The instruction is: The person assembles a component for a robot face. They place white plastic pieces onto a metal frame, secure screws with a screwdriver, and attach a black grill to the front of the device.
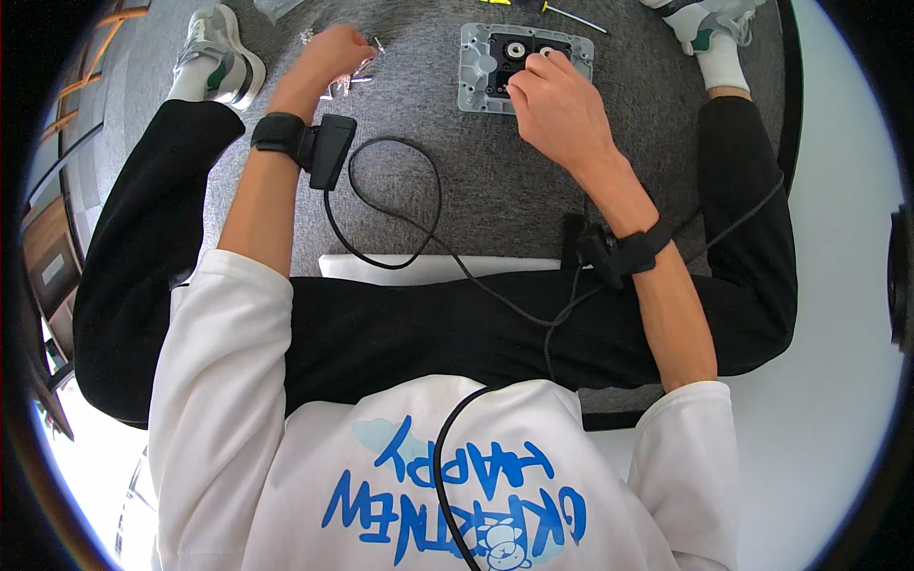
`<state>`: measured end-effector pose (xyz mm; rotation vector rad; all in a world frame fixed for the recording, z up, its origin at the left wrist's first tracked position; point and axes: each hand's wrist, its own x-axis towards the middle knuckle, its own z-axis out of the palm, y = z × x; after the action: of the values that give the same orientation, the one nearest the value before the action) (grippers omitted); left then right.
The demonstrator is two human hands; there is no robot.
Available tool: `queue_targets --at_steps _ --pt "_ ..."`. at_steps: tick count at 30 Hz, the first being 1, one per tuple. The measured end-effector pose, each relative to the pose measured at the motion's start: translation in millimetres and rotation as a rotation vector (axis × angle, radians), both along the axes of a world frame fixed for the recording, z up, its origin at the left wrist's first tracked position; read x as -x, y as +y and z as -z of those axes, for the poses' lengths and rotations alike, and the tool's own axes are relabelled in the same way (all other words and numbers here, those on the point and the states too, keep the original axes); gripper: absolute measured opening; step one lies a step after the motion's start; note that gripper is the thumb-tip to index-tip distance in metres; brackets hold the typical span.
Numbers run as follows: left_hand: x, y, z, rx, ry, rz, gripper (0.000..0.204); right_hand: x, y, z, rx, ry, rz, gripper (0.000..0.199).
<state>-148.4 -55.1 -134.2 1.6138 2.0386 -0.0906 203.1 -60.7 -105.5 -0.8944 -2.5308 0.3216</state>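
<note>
Nearest the camera is the person's own torso in a white printed top, with a black cable [447,476] running down the chest. Beyond it lie the folded legs in black trousers [428,324]; the person sits cross-legged on a grey carpeted floor [505,181], which keeps the work low and central between the knees.

Both forearms reach forward from the lower edge. Each wrist carries a black strap with a small black unit: the left wrist unit [319,147] and the right wrist unit [609,249]. A loop of cable lies slack on the carpet between them, loose enough, in my judgement, not to drag on either arm.

The right hand [562,105] rests on the near right part of a grey square plate with a black centre block [524,67]. Its fingers are curled and drawn together at the block's right side, apparently pinching or pressing a small part; what lies under the fingertips is hidden. The plate lies flat on the carpet, straight ahead, its black block facing up.

The left hand [328,52] is further left, fingers bent downward over a scatter of small metal pieces [347,81] on the carpet. Whether it grips one, I cannot tell.

Farthest out, a thin tool with a yellow handle [562,13] lies just beyond the plate. A white and green shoe [219,57] sits at far left and another shoe [709,24] at far right.
</note>
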Motion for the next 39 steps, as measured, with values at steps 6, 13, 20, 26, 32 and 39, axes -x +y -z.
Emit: queue_targets --at_steps 6,13,20,26,32,39 --pt "-32.3 0.6 -7.4 -0.021 0.092 0.05 0.039 -0.5 -1.5 0.5 0.07 0.068 0.018 0.006" --pt "-30.5 0.6 1.5 -0.051 0.095 0.04 0.039 0.9 -2.5 1.0 0.08 0.09 -0.014 0.011" --pt "-19.8 -3.8 15.0 -0.211 0.065 0.045 0.044 1.9 -2.9 -0.1 0.04 0.033 -0.04 0.018" --pt "-32.9 -1.0 -1.5 -0.07 0.081 -0.014 0.044 -1.3 -6.8 1.2 0.09 0.019 -0.02 0.022" --pt "-17.4 0.6 20.1 -0.052 0.037 -0.009 0.052 -0.2 -6.3 -6.3 0.106 0.097 -0.054 0.017" --pt "-0.2 9.4 52.9 -0.142 0.15 0.127 0.053 -1.5 -8.2 -2.2 0.121 0.105 -0.039 0.013"
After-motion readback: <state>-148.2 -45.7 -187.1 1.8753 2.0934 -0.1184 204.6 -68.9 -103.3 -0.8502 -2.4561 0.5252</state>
